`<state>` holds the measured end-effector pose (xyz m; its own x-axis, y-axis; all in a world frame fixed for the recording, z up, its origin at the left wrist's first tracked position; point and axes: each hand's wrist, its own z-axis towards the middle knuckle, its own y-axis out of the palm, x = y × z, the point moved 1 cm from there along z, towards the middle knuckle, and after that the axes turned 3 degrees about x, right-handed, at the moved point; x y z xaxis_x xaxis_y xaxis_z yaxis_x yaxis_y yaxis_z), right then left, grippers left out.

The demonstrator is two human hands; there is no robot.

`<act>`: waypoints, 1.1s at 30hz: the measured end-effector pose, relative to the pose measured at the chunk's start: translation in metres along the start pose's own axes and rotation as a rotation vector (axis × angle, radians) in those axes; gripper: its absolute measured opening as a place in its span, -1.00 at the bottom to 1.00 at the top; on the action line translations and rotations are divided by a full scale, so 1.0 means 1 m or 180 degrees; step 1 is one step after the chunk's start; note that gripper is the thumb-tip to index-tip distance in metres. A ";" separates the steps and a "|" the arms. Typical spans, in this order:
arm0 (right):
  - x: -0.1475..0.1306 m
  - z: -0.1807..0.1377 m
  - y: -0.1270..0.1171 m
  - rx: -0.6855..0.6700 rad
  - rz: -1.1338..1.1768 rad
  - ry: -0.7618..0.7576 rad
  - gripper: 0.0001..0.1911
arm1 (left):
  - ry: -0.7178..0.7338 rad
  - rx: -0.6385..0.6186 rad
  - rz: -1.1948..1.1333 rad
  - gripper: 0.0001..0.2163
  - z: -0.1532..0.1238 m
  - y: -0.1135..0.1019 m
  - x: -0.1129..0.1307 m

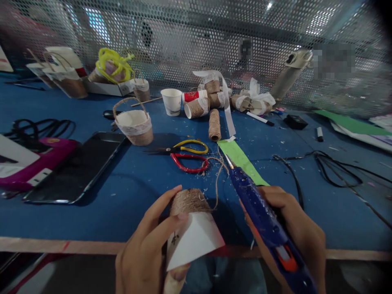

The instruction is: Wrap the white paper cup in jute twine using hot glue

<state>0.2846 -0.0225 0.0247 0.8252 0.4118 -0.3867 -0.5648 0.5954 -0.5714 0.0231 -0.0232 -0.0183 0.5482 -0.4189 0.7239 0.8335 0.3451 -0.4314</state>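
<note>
My left hand (pixel 147 249) holds a white paper cup (pixel 196 239) on its side, its far end wrapped in brown twine (pixel 190 201). A loose end of the twine runs from the cup up toward the scissors. My right hand (pixel 294 228) grips a blue hot glue gun (pixel 263 220) with an orange trigger. Its metal nozzle (pixel 229 161) points away from me, above and to the right of the cup and apart from it. Both hands hover at the near edge of the blue table (pixel 128 192).
Yellow-handled (pixel 190 146) and red-handled scissors (pixel 191 163), a green paper strip (pixel 241 160), a twine spool (pixel 214 124) and a finished basket cup (pixel 136 126) lie ahead. A black tablet (pixel 79 167) and a purple device (pixel 39 161) sit left. Black cables (pixel 330 167) lie right. Mesh wall behind.
</note>
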 end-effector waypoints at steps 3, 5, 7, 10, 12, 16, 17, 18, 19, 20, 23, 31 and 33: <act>0.000 -0.001 -0.003 -0.0083 0.0051 -0.0003 -0.74 | -0.0041 -0.0013 -0.0061 -0.47 0.000 -0.001 -0.002; 0.000 0.001 -0.005 -0.0221 0.0098 -0.0049 -0.75 | -0.0034 -0.0045 -0.0086 -0.51 0.001 -0.002 0.000; 0.001 0.004 -0.007 -0.0343 0.0180 -0.0091 -0.78 | -0.0027 -0.0071 -0.0013 -0.54 0.001 -0.003 0.003; 0.002 0.009 -0.008 -0.0453 0.0364 -0.0118 -0.79 | -0.0034 -0.0057 0.0062 -0.56 0.002 -0.004 0.009; 0.001 0.012 -0.008 -0.0460 0.0444 -0.0112 -0.79 | -0.0010 -0.0030 0.0094 -0.56 0.005 -0.004 0.012; -0.002 0.014 -0.006 -0.0437 0.0584 -0.0139 -0.76 | 0.0172 -0.0096 0.0199 -0.59 0.013 -0.006 0.015; -0.003 0.013 -0.006 -0.0442 0.0615 -0.0150 -0.75 | 0.0225 -0.0143 0.0219 -0.60 0.016 -0.008 0.015; -0.003 0.013 -0.006 -0.0442 0.0645 -0.0153 -0.74 | 0.0285 -0.0198 0.0248 -0.62 0.018 -0.009 0.015; -0.003 0.012 -0.006 -0.0391 0.0674 -0.0156 -0.73 | 0.0344 -0.0257 0.0283 -0.65 0.020 -0.010 0.015; -0.003 0.011 -0.006 -0.0324 0.0712 -0.0175 -0.72 | 0.0398 -0.0307 0.0326 -0.67 0.022 -0.012 0.014; -0.002 0.011 -0.007 -0.0152 0.0754 -0.0269 -0.73 | 0.0483 -0.0416 0.0480 -0.65 0.028 -0.015 0.011; -0.006 0.020 -0.002 -0.0155 0.0683 -0.0188 -0.72 | 0.0665 -0.0598 0.0224 -0.48 0.058 -0.018 0.001; -0.008 0.019 -0.003 -0.0205 0.0679 -0.0154 -0.72 | 0.0592 -0.0530 0.0103 -0.52 0.063 -0.018 0.002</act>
<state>0.2796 -0.0142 0.0427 0.6849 0.5573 -0.4694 -0.7238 0.4464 -0.5261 0.0050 0.0227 0.0242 0.5653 -0.5626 0.6033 0.8067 0.2242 -0.5468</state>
